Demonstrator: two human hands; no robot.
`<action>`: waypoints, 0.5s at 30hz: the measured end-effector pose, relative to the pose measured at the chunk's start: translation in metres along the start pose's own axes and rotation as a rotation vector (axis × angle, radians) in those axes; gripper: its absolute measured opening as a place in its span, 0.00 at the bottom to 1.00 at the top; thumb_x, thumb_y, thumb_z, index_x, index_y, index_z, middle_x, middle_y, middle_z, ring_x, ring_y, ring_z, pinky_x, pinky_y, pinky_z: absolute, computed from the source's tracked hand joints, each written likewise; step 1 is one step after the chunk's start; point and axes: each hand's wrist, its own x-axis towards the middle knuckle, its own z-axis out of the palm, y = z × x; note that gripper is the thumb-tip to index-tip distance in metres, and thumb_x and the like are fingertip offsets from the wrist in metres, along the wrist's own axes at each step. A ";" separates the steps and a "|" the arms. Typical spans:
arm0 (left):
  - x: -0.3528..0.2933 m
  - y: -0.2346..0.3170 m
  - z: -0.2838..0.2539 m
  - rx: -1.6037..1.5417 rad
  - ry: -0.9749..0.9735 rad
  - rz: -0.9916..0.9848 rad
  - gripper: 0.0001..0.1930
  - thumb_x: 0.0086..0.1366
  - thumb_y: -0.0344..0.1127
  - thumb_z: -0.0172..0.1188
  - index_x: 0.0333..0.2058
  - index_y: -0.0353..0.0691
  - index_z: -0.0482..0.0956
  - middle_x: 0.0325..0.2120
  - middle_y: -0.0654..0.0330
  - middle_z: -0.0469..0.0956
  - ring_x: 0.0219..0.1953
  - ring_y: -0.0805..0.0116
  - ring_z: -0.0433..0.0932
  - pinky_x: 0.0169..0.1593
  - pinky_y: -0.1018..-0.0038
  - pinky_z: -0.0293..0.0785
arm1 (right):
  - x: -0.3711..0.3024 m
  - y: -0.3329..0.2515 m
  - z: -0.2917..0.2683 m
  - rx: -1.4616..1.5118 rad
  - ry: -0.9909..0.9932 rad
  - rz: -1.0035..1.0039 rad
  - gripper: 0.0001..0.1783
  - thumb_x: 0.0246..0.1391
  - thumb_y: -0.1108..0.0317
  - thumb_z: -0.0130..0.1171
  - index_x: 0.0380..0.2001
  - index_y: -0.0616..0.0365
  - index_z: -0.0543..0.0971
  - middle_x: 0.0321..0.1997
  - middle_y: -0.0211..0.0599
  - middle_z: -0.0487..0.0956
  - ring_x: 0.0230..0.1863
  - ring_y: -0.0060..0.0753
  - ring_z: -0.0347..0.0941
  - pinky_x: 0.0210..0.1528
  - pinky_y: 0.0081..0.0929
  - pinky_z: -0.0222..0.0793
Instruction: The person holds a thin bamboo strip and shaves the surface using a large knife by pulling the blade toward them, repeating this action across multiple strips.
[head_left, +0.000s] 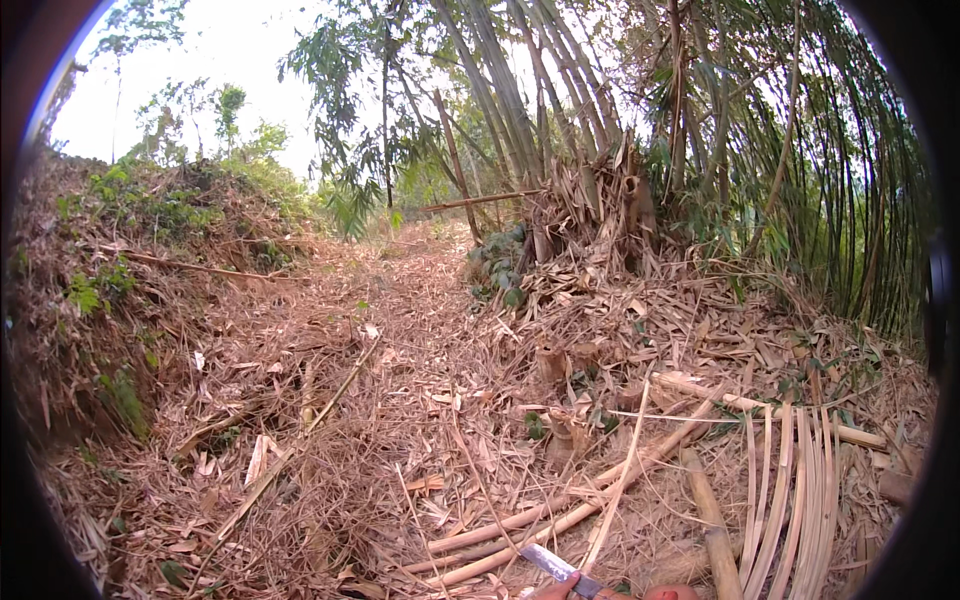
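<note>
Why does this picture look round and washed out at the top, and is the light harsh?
In the head view, the fisheye lens leaves a black, rounded rim; the sky is overexposed to near white, with a bluish fringe at the upper-left rim; light on the leaf-strewn ground looks soft, without hard shadows; the knife blade near the lower edge looks pale.

Only slivers of the person show at the lower edge, right of centre: what looks like the left hand point(555, 591), one digit slanting up and rightward, and apart from it a rounded patch of skin point(671, 593), too cropped to identify.
</note>
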 end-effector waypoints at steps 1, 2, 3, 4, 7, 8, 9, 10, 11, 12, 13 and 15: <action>-0.002 0.001 0.002 -0.003 0.011 0.000 0.22 0.74 0.52 0.43 0.21 0.49 0.67 0.09 0.73 0.53 0.09 0.80 0.47 0.12 0.80 0.40 | 0.001 0.015 0.006 -0.084 0.043 -0.011 0.30 0.52 0.43 0.63 0.30 0.64 0.73 0.18 0.46 0.72 0.20 0.42 0.67 0.24 0.40 0.62; -0.003 0.001 0.002 0.000 0.023 0.000 0.23 0.74 0.53 0.43 0.21 0.49 0.67 0.09 0.73 0.53 0.08 0.80 0.47 0.12 0.80 0.40 | 0.006 0.024 0.011 -0.163 0.085 -0.023 0.33 0.49 0.39 0.64 0.21 0.64 0.72 0.18 0.50 0.71 0.21 0.50 0.66 0.25 0.45 0.61; -0.002 0.000 0.004 0.004 0.031 0.002 0.23 0.74 0.53 0.43 0.20 0.49 0.66 0.09 0.73 0.52 0.08 0.80 0.47 0.12 0.80 0.40 | 0.014 0.021 0.014 -0.136 0.070 0.077 0.31 0.50 0.42 0.65 0.33 0.63 0.71 0.31 0.52 0.72 0.34 0.52 0.67 0.37 0.45 0.61; 0.000 0.001 0.007 0.004 0.029 0.006 0.24 0.74 0.53 0.43 0.20 0.49 0.66 0.09 0.73 0.52 0.08 0.80 0.47 0.12 0.80 0.40 | 0.025 0.014 0.017 -0.108 0.056 0.178 0.33 0.50 0.45 0.65 0.45 0.63 0.70 0.45 0.53 0.72 0.47 0.54 0.67 0.49 0.46 0.61; 0.016 -0.007 0.004 0.040 0.008 0.011 0.24 0.74 0.53 0.43 0.19 0.50 0.65 0.08 0.73 0.52 0.08 0.79 0.47 0.12 0.79 0.41 | 0.054 0.013 0.022 -0.003 -0.043 0.225 0.39 0.53 0.47 0.64 0.60 0.62 0.66 0.60 0.54 0.71 0.62 0.54 0.65 0.63 0.44 0.60; 0.021 -0.008 0.003 0.053 0.002 0.013 0.24 0.74 0.53 0.43 0.18 0.50 0.65 0.08 0.73 0.52 0.08 0.79 0.47 0.12 0.79 0.41 | 0.065 0.018 0.023 0.038 -0.084 0.201 0.40 0.53 0.47 0.63 0.61 0.62 0.65 0.61 0.54 0.70 0.63 0.53 0.65 0.64 0.44 0.59; 0.025 -0.011 0.004 0.056 -0.007 0.017 0.24 0.74 0.53 0.43 0.18 0.50 0.64 0.08 0.73 0.52 0.08 0.79 0.47 0.12 0.79 0.41 | 0.074 0.023 0.019 0.072 -0.124 0.175 0.41 0.54 0.47 0.63 0.63 0.62 0.64 0.63 0.54 0.69 0.64 0.53 0.64 0.65 0.43 0.59; 0.026 -0.013 0.005 0.063 -0.011 0.020 0.25 0.74 0.53 0.43 0.18 0.50 0.64 0.08 0.73 0.52 0.08 0.79 0.47 0.12 0.79 0.41 | 0.081 0.027 0.014 0.106 -0.162 0.149 0.42 0.55 0.47 0.62 0.64 0.62 0.63 0.64 0.53 0.68 0.66 0.52 0.63 0.66 0.42 0.58; 0.029 -0.014 0.003 0.069 -0.016 0.023 0.25 0.74 0.53 0.43 0.17 0.50 0.64 0.08 0.73 0.52 0.08 0.79 0.47 0.12 0.79 0.41 | 0.083 0.030 0.012 0.139 -0.201 0.123 0.42 0.56 0.47 0.61 0.66 0.62 0.61 0.65 0.53 0.67 0.67 0.51 0.62 0.67 0.41 0.57; 0.031 -0.014 0.003 0.077 -0.018 0.030 0.25 0.74 0.53 0.43 0.17 0.50 0.63 0.08 0.73 0.52 0.08 0.79 0.47 0.12 0.79 0.41 | 0.081 0.031 0.009 0.175 -0.211 0.104 0.41 0.58 0.47 0.59 0.66 0.62 0.61 0.65 0.53 0.67 0.67 0.51 0.61 0.67 0.40 0.57; 0.034 -0.016 0.004 0.086 -0.022 0.035 0.25 0.74 0.53 0.43 0.17 0.50 0.63 0.08 0.73 0.52 0.08 0.79 0.47 0.12 0.79 0.41 | 0.077 0.033 0.006 0.211 -0.222 0.085 0.40 0.59 0.47 0.57 0.66 0.62 0.61 0.66 0.54 0.67 0.68 0.50 0.60 0.67 0.40 0.56; 0.038 -0.022 0.003 0.103 -0.031 0.030 0.26 0.74 0.53 0.43 0.16 0.50 0.62 0.08 0.73 0.52 0.08 0.79 0.47 0.12 0.79 0.41 | 0.069 0.033 0.003 0.242 -0.258 0.112 0.38 0.62 0.47 0.53 0.66 0.62 0.61 0.66 0.55 0.66 0.68 0.50 0.59 0.68 0.39 0.56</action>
